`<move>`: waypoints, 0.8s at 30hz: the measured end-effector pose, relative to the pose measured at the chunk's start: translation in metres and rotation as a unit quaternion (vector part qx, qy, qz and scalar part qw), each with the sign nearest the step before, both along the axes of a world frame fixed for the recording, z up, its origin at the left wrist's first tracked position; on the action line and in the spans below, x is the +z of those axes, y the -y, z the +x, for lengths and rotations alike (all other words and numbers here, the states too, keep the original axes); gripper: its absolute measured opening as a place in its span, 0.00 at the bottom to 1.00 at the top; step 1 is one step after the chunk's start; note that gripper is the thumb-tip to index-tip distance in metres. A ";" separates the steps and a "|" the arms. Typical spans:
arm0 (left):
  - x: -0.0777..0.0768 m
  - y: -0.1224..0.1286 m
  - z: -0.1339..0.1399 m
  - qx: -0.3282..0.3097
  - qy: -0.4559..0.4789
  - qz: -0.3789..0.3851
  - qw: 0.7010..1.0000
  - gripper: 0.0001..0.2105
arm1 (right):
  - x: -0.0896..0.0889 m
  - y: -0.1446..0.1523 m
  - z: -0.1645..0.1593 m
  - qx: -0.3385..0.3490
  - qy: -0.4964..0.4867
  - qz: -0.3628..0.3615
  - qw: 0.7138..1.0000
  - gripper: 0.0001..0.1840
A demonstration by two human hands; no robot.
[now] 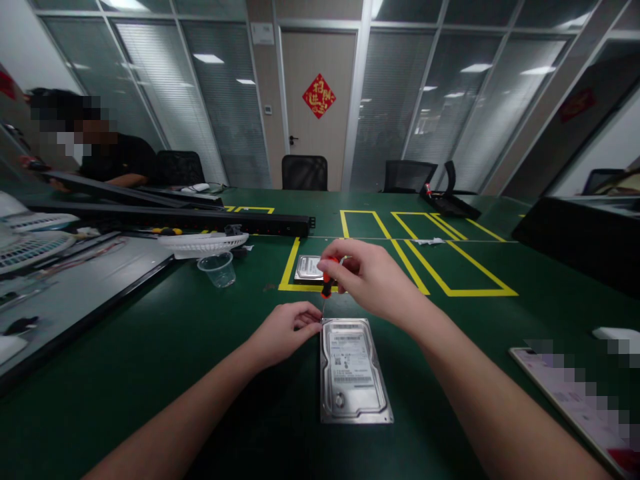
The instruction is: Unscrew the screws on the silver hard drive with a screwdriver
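A silver hard drive [353, 367] lies flat on the green table, label side up. My right hand [367, 277] is closed around the red and black handle of a screwdriver [327, 288]. Its thin shaft points down at the drive's far left corner. My left hand [287, 330] is at that same corner, thumb and fingertips drawn together beside the screwdriver's tip. Whatever sits between those fingertips is too small to make out. Behind my right hand lies a second, smaller-looking hard drive [309, 267], partly covered by the fingers.
A clear plastic cup [219, 270] and a white slotted piece [205, 245] are to the left, before a long black bar [240, 219]. A phone [570, 400] lies at right. Yellow tape [480, 293] marks the table. A person [120, 157] sits at far left.
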State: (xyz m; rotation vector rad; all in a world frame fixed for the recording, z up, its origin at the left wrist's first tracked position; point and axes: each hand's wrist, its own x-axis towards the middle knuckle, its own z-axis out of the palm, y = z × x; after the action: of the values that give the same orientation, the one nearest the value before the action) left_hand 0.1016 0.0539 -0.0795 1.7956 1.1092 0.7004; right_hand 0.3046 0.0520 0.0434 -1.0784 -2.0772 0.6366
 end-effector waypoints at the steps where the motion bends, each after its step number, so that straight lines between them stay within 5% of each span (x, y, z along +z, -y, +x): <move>1: 0.000 0.000 0.000 0.000 0.000 -0.001 1.000 0.09 | 0.000 0.000 0.000 -0.004 0.002 0.000 1.000 0.13; 18: -0.002 -0.001 -0.001 -0.007 0.004 -0.001 1.000 0.10 | 0.001 0.002 0.000 0.008 -0.017 0.012 1.000 0.04; 24: -0.006 -0.003 -0.002 -0.004 0.009 0.004 1.000 0.10 | 0.003 0.001 0.002 0.008 0.010 0.001 1.000 0.12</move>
State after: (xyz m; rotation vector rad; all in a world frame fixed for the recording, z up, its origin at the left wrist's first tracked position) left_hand 0.0991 0.0565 -0.0856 1.7960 1.0881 0.7169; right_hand 0.3069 0.0511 0.0464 -1.0729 -2.1045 0.6344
